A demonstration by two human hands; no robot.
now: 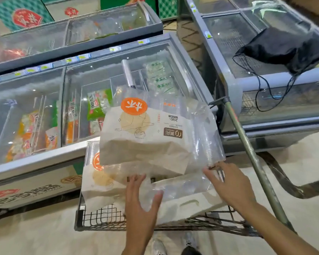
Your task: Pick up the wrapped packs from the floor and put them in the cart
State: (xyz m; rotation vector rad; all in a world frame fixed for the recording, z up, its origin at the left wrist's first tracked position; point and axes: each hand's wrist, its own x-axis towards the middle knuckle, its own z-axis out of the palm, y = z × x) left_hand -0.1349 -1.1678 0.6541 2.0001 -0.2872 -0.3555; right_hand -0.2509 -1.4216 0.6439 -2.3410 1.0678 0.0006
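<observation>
A wire cart stands in front of me, filled with wrapped packs in clear and white plastic with orange round labels. The top pack lies tilted across the pile, and another pack sits under it on the left. My left hand rests flat with spread fingers on the clear wrap of a lower pack. Fingers of my right hand touch the top pack's lower right corner; a firm grip cannot be made out. Both hands are over the cart's near side.
Glass-topped chest freezers line the left and back, another freezer stands at right with a black bag on it. The cart's long handle runs diagonally on the right. My shoes stand on pale floor below the cart.
</observation>
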